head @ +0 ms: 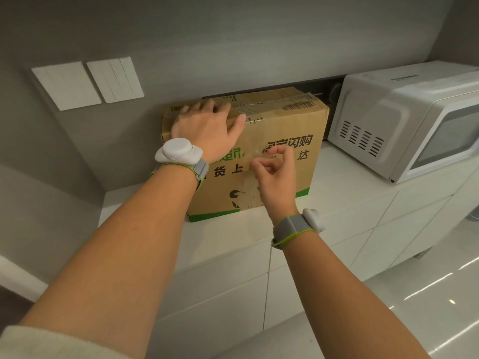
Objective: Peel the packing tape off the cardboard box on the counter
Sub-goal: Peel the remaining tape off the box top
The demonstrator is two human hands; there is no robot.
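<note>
While the brown corrugated cardboard box (pixel 282 125) stands on the smooth white counter (pixel 228 237), pushed back against the grey wall, its top front edge is pressed down by the left hand (pixel 207 128), whose fingers are laid flat and spread over the box top. Clear, glossy packing tape (pixel 248 111) is seen running along the top just beside those fingertips, over barcode labels. Lower down, on the printed front face, the right hand (pixel 276 172) is held with thumb and forefinger curled together in a pinch; a thin, nearly transparent strip of tape seems to be caught between them, though the film is too faint to be sure. Below that pinch, a pale, scuffed vertical band is visible on the cardboard, cutting through the dark printed characters down toward the green stripe at the base. Grey fabric straps with rounded white plastic sensor pucks (pixel 178 150) are worn on both wrists. To the right of the pinching hand, a boxy white microwave (pixel 404 120) with slotted side vents is set on the counter, near the box. Left of the pressing hand, two flat white switch plates (pixel 88 82) are mounted on the wall.
</note>
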